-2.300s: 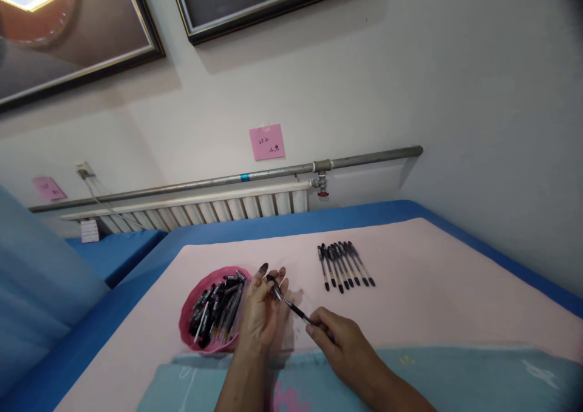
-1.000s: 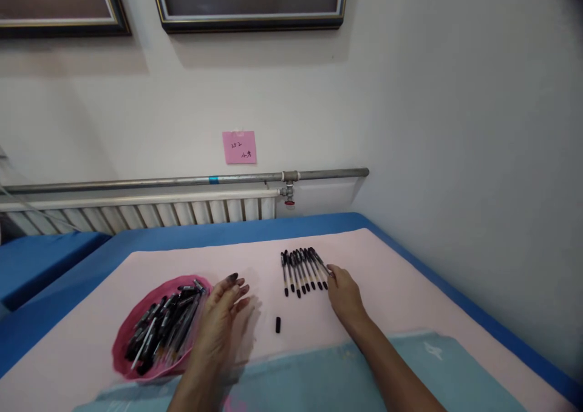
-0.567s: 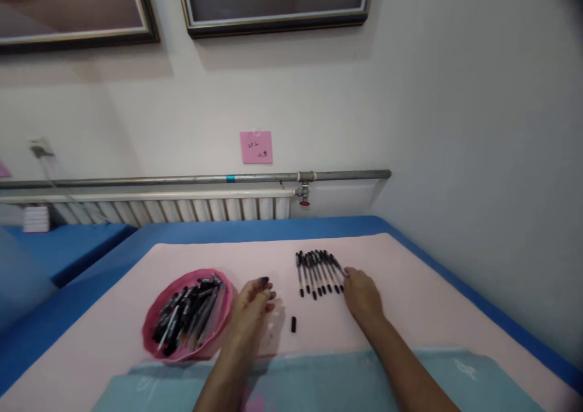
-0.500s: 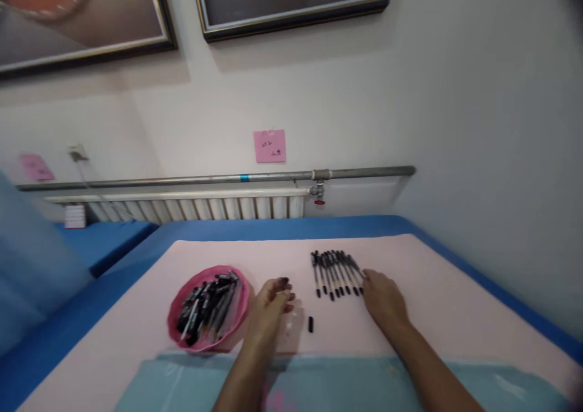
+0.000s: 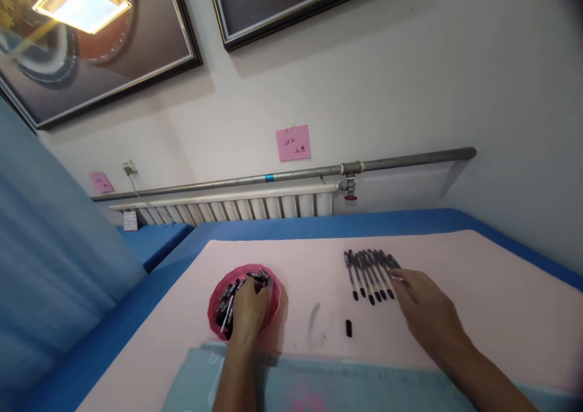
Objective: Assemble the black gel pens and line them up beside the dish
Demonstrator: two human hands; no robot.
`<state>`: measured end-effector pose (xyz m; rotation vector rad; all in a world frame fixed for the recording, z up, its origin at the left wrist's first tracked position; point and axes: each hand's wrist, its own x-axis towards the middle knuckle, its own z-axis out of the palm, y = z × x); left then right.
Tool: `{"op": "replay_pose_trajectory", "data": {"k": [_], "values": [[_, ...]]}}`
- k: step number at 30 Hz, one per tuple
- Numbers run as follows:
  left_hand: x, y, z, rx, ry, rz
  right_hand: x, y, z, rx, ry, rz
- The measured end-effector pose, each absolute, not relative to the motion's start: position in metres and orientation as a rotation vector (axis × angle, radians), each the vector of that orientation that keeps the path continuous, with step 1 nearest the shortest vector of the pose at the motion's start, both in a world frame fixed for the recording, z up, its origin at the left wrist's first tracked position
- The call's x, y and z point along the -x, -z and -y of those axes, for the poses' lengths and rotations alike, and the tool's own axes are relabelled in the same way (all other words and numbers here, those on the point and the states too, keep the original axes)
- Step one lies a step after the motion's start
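Note:
My left hand [image 5: 249, 310] reaches into the pink basket [image 5: 213, 319], among a jumble of black pens [image 5: 226, 303]; its fingertips are partly hidden there, so I cannot make out a grip. To the right, several capped pens [image 5: 368, 275] with black ends lie side by side in a slightly fanned row. At the row's right end my right hand [image 5: 423, 306] has its fingers closed on the outermost pen, covering its lower part. A loose black pen cap [image 5: 348, 328] lies on the pink sheet below the row.
A pink sheet [image 5: 314, 260] covers the blue-edged table [image 5: 319, 226]. Folded pale blue cloth [image 5: 364, 384] lies along the near side. Behind are a radiator [image 5: 273, 207] and a pipe [image 5: 310, 173]; a blue curtain [image 5: 59, 236] hangs at left.
My left hand has gone from beside the basket into it. My right hand stays at the row's right end. The whole view has shifted and tilted.

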<state>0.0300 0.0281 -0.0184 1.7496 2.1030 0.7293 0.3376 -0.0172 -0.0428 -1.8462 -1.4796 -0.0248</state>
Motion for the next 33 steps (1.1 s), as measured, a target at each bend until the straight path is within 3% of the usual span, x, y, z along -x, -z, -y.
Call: {"op": "replay_pose_trajectory", "data": {"k": [9,16,20,24,29,33], "values": [[-0.041,0.027,-0.028,-1.868,-0.434,-2.212,-0.313,0.037,0.033,1.626,-0.175,1.543],[-0.043,0.015,-0.022,-1.877,-0.627,-2.203,-0.299,0.033,0.039,1.575,-0.314,1.581],[-0.072,0.007,-0.007,-1.878,-1.23,-1.79,-0.273,0.027,0.048,1.535,-0.644,1.566],[-0.113,0.012,0.012,-1.801,-1.099,-1.275,-0.252,0.024,0.056,1.442,-0.889,1.518],[-0.129,0.017,0.022,-1.61,-1.036,-1.206,-0.247,0.025,0.056,1.417,-0.954,1.51],[-0.121,0.014,0.02,-1.806,-0.986,-1.233,-0.251,0.029,0.054,1.486,-0.907,1.541]]}}
